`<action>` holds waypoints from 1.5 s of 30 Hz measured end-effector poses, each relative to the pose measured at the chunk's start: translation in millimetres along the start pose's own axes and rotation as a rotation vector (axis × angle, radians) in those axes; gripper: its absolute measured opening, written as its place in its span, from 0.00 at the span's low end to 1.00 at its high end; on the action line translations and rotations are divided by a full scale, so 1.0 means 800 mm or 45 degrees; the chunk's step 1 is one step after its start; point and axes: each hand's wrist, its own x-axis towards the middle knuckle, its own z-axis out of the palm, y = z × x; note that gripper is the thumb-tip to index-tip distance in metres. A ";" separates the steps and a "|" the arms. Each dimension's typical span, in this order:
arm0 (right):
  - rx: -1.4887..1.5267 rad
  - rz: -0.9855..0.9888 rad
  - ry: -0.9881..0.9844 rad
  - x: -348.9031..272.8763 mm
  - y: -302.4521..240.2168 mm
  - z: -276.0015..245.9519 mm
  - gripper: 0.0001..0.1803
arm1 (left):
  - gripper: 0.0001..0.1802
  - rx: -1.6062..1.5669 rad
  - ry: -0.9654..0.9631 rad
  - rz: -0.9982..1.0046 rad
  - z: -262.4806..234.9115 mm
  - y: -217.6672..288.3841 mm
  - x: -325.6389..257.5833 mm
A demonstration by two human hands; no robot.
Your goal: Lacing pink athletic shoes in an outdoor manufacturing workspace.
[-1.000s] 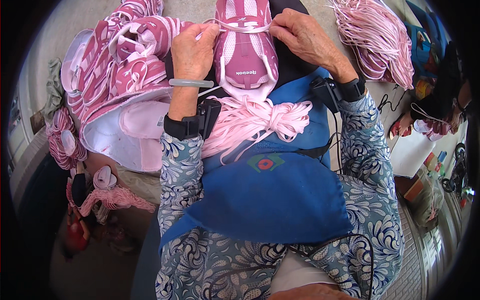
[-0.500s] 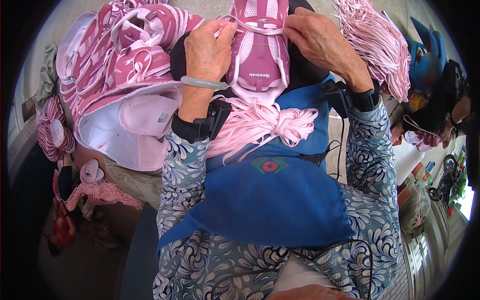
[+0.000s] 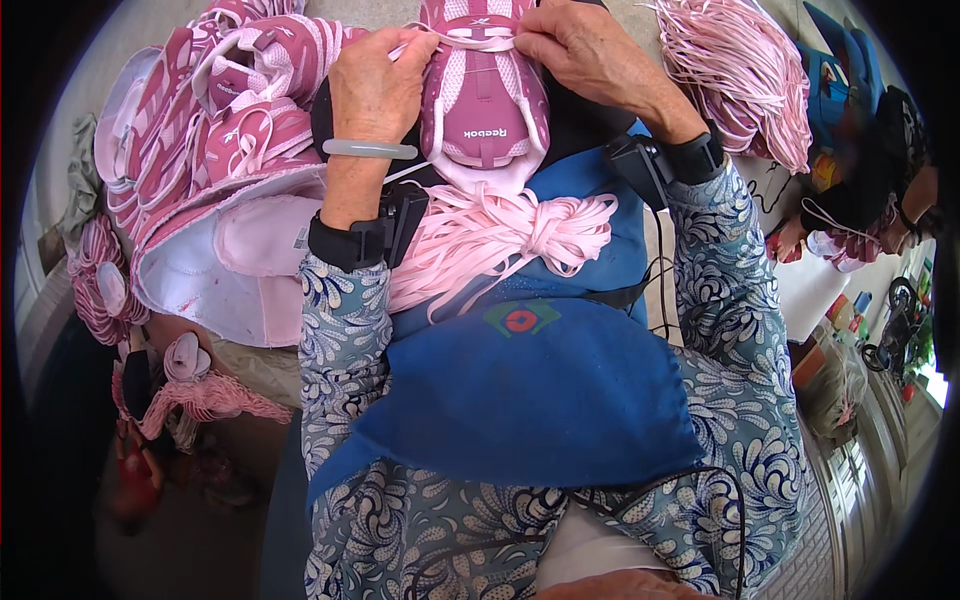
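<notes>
the left hand (image 3: 378, 85) and right hand (image 3: 592, 55) are pinching a pale lace (image 3: 482, 44), already spanning the shoe upper (image 3: 484, 112) between them; no bow is showing, so lacing is looking unfinished; bundled laces (image 3: 490, 235) are lying below.

Looks smooth and faintly shiny, like synthetic leather, on the rose panels of the shoe (image 3: 485, 112), with open, textured mesh between. Flat, matt woven cloth in the lace (image 3: 488, 44) and in the knotted lace bundle (image 3: 480, 230). Plain matt cloth for the blue apron (image 3: 530, 400); smooth printed cloth for the sleeves (image 3: 340, 330). Glossy and polished, glass- or stone-like, in the pale bangle (image 3: 370, 149). Dark, hard plastic for the wrist devices (image 3: 402, 225), with matt fabric-looking straps (image 3: 335, 245). Thin, crinkled, translucent plastic in the bag (image 3: 838, 385).
</notes>
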 end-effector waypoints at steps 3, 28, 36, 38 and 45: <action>0.153 0.300 0.173 -0.014 -0.011 0.002 0.11 | 0.18 -0.067 0.083 -0.021 0.003 0.002 -0.006; 0.122 0.135 0.565 -0.037 0.004 0.051 0.15 | 0.26 0.131 0.197 0.329 0.071 0.017 -0.044; -0.356 0.044 0.376 -0.025 -0.011 0.043 0.11 | 0.19 0.098 0.150 0.397 0.035 0.011 -0.028; -0.485 0.092 0.296 -0.014 -0.020 0.037 0.11 | 0.18 0.124 0.207 0.373 0.034 0.013 -0.022; -1.164 -0.081 0.309 0.008 -0.036 0.042 0.05 | 0.15 0.348 0.019 0.210 0.040 0.016 -0.018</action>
